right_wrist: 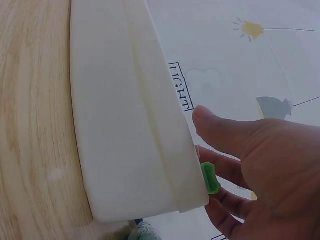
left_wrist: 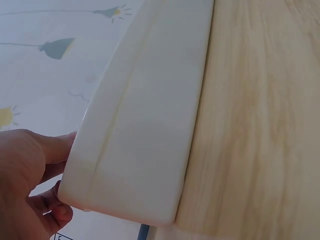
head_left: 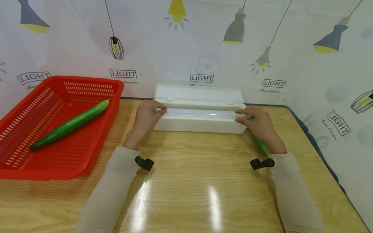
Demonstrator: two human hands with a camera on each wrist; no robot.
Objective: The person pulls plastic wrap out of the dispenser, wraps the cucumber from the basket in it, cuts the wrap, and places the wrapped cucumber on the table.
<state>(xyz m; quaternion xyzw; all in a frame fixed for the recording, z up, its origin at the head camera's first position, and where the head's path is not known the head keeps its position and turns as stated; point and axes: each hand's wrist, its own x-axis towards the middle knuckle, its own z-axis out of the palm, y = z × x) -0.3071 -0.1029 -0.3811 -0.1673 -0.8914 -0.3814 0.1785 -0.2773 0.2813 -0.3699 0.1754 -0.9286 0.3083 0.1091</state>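
Observation:
A long white wrap dispenser box (head_left: pixel 199 125) stands at the table's back with its lid (head_left: pixel 199 93) tipped back. Glossy clear plastic wrap (head_left: pixel 201 112) lies along its open top. At the box's left end, my left hand (head_left: pixel 144 117) pinches the edge of the wrap between thumb and index finger; the box hides those tips in the left wrist view. My right hand (head_left: pixel 260 124) is at the right end, thumb and index finger apart. Past that end, a small green piece (right_wrist: pixel 211 177) shows by the fingers, its kind unclear. A green cucumber (head_left: pixel 261 144) lies partly behind the right hand.
On the left stands a red plastic basket (head_left: pixel 102 142) with slotted sides, holding another cucumber (head_left: pixel 71 126). The wooden table (head_left: pixel 186 181) reaches to a wall sheet (head_left: pixel 163 58) printed with lamps. Black camera mounts (head_left: pixel 144 163) sit at both cuffs.

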